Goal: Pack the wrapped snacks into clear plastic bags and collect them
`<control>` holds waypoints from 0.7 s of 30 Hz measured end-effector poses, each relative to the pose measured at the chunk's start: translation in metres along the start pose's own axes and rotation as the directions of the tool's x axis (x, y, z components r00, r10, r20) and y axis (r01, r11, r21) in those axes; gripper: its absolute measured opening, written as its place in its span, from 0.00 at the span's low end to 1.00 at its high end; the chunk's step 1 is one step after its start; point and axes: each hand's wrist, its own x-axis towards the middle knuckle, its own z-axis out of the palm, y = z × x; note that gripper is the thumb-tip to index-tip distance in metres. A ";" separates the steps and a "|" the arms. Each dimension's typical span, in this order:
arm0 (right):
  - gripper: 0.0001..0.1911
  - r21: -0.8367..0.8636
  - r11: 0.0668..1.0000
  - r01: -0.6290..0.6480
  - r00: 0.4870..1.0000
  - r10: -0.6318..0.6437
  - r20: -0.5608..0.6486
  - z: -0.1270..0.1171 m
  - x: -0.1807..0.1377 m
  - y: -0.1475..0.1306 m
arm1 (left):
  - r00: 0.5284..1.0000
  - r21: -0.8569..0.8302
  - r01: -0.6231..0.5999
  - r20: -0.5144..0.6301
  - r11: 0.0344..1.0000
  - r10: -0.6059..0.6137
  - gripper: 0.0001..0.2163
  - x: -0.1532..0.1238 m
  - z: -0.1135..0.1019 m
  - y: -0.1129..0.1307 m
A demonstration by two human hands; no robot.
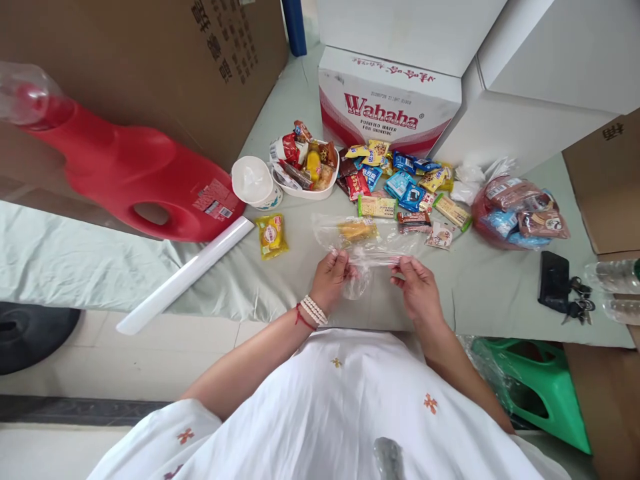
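We're holding the clear plastic bag [367,243] at frame centre, long axis running left-right. Left hand [331,277] is pinching its left edge, right hand [417,283] its right edge, both closed on film. Yellow snack [357,231] is sitting inside, just above the left hand.

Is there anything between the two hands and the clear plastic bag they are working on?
Nothing visible. The left hand and right hand both already pinch the near edge of the clear plastic bag, which has a yellow snack inside.
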 end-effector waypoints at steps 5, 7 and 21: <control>0.24 0.091 0.991 -0.099 0.995 0.099 0.002 -0.048 0.012 -0.021 | 0.979 0.033 0.091 0.182 0.995 -0.095 0.22 0.001 -0.027 0.014; 0.23 0.053 0.985 -0.165 0.983 0.160 0.089 -0.066 0.017 -0.028 | 0.954 0.072 0.113 0.272 0.991 -0.129 0.22 0.005 -0.038 0.022; 0.31 -0.116 0.973 -0.199 0.970 0.213 0.115 -0.039 0.023 0.004 | 0.921 0.140 0.139 0.344 0.980 -0.180 0.22 0.003 -0.037 0.023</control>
